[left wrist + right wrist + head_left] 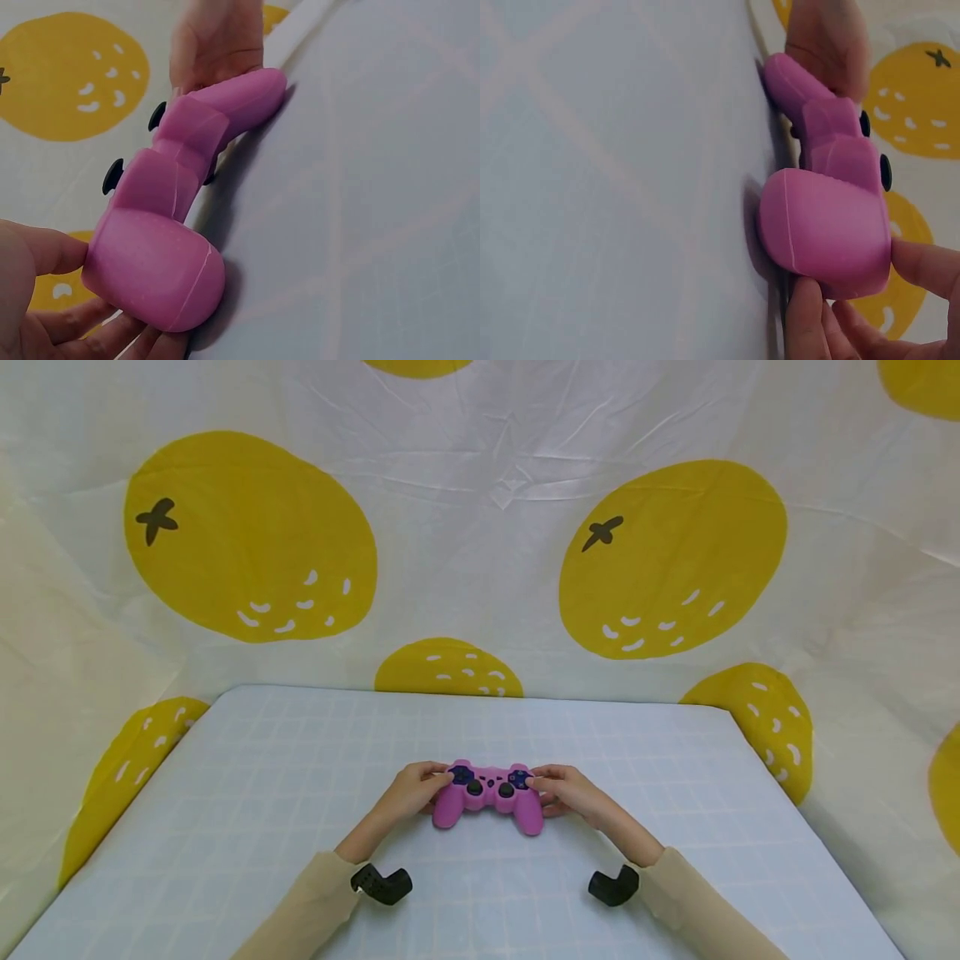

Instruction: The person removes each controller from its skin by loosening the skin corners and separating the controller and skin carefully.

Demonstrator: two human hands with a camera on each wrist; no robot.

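Pink, two-handled game controller gripped at both ends

The controller is near the middle of the visible part of a pale blue counter with a faint white grid. Its long axis runs from nine to three o'clock; its rounded handles point roughly toward six, and its two black thumbsticks face up. The bare left hand pinches the nine o'clock end, thumb on top, fingers beneath; from it, the controller lies toward three. The bare right hand pinches the opposite end the same way, with the controller toward nine. Neither hand is nearer: both touch it. Shadows fall close beside the handles, but whether they rest on the counter I cannot tell. Toward twelve hangs a white sheet printed with large yellow fruits.
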